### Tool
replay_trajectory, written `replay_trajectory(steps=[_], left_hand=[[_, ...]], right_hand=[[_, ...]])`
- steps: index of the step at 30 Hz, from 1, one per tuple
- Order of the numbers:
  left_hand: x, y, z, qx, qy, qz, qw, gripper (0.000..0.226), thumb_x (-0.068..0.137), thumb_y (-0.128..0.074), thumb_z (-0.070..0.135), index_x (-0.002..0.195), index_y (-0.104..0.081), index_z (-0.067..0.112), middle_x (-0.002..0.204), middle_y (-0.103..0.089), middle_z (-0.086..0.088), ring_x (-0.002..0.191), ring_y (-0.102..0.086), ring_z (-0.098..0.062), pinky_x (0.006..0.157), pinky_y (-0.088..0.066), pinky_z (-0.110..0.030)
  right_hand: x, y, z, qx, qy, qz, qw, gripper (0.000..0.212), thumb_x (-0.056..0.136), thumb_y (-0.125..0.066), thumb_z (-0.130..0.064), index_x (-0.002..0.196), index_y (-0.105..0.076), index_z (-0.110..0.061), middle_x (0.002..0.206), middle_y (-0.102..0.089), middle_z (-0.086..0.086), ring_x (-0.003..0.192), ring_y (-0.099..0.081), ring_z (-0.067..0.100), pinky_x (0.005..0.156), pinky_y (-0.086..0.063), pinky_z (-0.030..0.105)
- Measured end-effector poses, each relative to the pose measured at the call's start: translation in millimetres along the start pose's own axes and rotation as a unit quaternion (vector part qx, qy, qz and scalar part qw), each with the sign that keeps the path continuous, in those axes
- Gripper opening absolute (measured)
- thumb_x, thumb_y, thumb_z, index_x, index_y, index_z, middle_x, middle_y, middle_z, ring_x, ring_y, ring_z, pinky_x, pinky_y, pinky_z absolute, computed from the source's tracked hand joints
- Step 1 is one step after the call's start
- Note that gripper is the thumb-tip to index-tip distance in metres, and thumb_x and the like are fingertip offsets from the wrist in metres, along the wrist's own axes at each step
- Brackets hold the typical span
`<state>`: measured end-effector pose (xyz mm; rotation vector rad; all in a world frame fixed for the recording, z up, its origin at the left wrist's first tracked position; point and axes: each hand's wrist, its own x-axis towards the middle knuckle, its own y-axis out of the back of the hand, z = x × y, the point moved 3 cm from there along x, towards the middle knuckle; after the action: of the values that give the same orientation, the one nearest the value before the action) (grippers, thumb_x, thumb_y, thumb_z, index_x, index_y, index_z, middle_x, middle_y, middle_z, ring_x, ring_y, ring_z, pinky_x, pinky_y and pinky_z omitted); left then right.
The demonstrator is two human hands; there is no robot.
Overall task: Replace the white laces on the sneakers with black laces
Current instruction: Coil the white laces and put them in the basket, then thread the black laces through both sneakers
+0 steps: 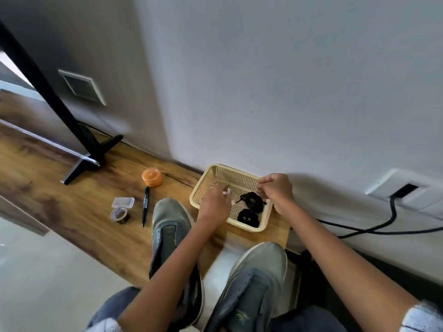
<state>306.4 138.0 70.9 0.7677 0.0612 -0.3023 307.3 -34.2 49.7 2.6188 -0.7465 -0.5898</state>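
Observation:
Two grey-green sneakers face away from me with no laces in their eyelets: one (169,226) on the wooden board, the other (254,279) nearer, at the board's end. A cream plastic basket (217,172) against the wall holds two bundles of black laces (251,198) (248,218). My left hand (215,201) hovers over the basket's near left side and pinches something small and white, blurred. My right hand (276,189) is above the basket's right rim with fingers curled; what it holds cannot be made out.
On the board left of the sneaker lie a black marker (145,206), a tape roll (119,215), a small clear box (123,202) and an orange lidded jar (151,177). A black stand foot (96,154) rests further left. A black cable (383,226) runs from a wall socket at right.

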Motion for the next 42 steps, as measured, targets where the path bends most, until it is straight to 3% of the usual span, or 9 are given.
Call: replay_trajectory(steps=[4,12,16,20,23,26,30,34,42], left_hand=[[-57,-20,-9,-0.057,-0.011,-0.017,0.998,0.037,0.098,-0.048,0.018,0.135,-0.052,0.018,0.135,-0.056,0.001,0.119,-0.056,-0.018,0.105,-0.043,-0.035],[-113,-55,-26,-0.064,0.016,-0.082,0.994,0.042,0.098,-0.047,0.018,0.140,-0.045,0.015,0.135,-0.051,-0.003,0.122,-0.050,-0.015,0.094,-0.037,-0.020],[-112,-54,-28,-0.050,0.023,-0.091,0.994,0.039,0.098,-0.047,0.018,0.137,-0.048,0.013,0.130,-0.054,-0.006,0.120,-0.050,-0.020,0.094,-0.038,-0.025],[-110,-53,-33,-0.065,0.040,-0.094,0.993,0.040,0.097,-0.047,0.014,0.137,-0.049,0.014,0.126,-0.055,-0.004,0.121,-0.050,-0.019,0.096,-0.038,-0.025],[-110,-53,-35,-0.079,0.050,-0.099,0.991,0.039,0.097,-0.047,0.016,0.136,-0.049,0.017,0.123,-0.054,0.000,0.122,-0.049,-0.017,0.096,-0.038,-0.025],[-110,-53,-33,-0.078,0.056,-0.101,0.990,0.035,0.098,-0.048,0.018,0.132,-0.052,0.015,0.116,-0.051,0.005,0.120,-0.048,-0.016,0.089,-0.034,-0.020],[-113,-49,-27,-0.075,0.056,-0.111,0.989,0.044,0.098,-0.047,0.022,0.141,-0.043,0.015,0.136,-0.049,-0.002,0.129,-0.044,-0.017,0.103,-0.034,-0.025],[-123,-38,-16,-0.102,0.045,-0.089,0.990,0.045,0.098,-0.050,0.025,0.142,-0.042,0.019,0.141,-0.046,0.001,0.124,-0.048,-0.015,0.101,-0.036,-0.024],[-164,4,30,-0.262,0.002,0.012,0.965,0.051,0.098,-0.051,0.036,0.145,-0.032,0.029,0.132,-0.049,0.012,0.111,-0.054,-0.002,0.096,-0.043,-0.024]], right_hand=[[-17,7,0,-0.185,0.109,-0.063,0.975,0.020,0.083,-0.055,0.005,0.080,-0.071,-0.007,0.092,-0.071,0.005,0.089,-0.066,0.020,0.083,-0.055,0.034],[-41,-33,22,-0.429,0.189,-0.172,0.867,0.023,0.090,-0.055,0.000,0.111,-0.063,-0.003,0.110,-0.063,0.012,0.101,-0.060,0.026,0.084,-0.051,0.037],[-44,-43,19,-0.487,0.203,-0.146,0.837,0.013,0.089,-0.048,0.005,0.086,-0.056,-0.004,0.092,-0.054,0.008,0.100,-0.060,0.030,0.076,-0.049,0.036],[-41,-50,16,-0.524,0.230,-0.138,0.808,0.016,0.089,-0.050,0.006,0.098,-0.061,0.000,0.102,-0.053,0.013,0.092,-0.059,0.028,0.068,-0.043,0.033],[-35,-53,17,-0.537,0.237,-0.149,0.796,0.015,0.087,-0.049,0.010,0.080,-0.056,-0.001,0.080,-0.047,0.007,0.079,-0.056,0.025,0.064,-0.041,0.030],[-34,-50,17,-0.517,0.237,-0.146,0.809,0.031,0.088,-0.049,0.009,0.065,-0.039,-0.010,0.068,-0.038,0.001,0.075,-0.053,0.024,0.064,-0.040,0.031],[-33,-30,10,-0.405,0.210,-0.111,0.883,0.004,0.088,-0.057,0.001,0.090,-0.061,0.002,0.086,-0.061,0.010,0.087,-0.061,0.026,0.070,-0.046,0.032],[-48,4,-16,-0.265,0.177,-0.045,0.947,0.006,0.081,-0.063,0.003,0.083,-0.068,0.003,0.083,-0.068,0.011,0.077,-0.060,0.021,0.069,-0.048,0.032],[-148,62,-50,-0.118,0.174,-0.018,0.977,0.010,0.079,-0.068,-0.001,0.087,-0.071,-0.006,0.080,-0.068,0.002,0.076,-0.062,0.012,0.065,-0.050,0.015]])
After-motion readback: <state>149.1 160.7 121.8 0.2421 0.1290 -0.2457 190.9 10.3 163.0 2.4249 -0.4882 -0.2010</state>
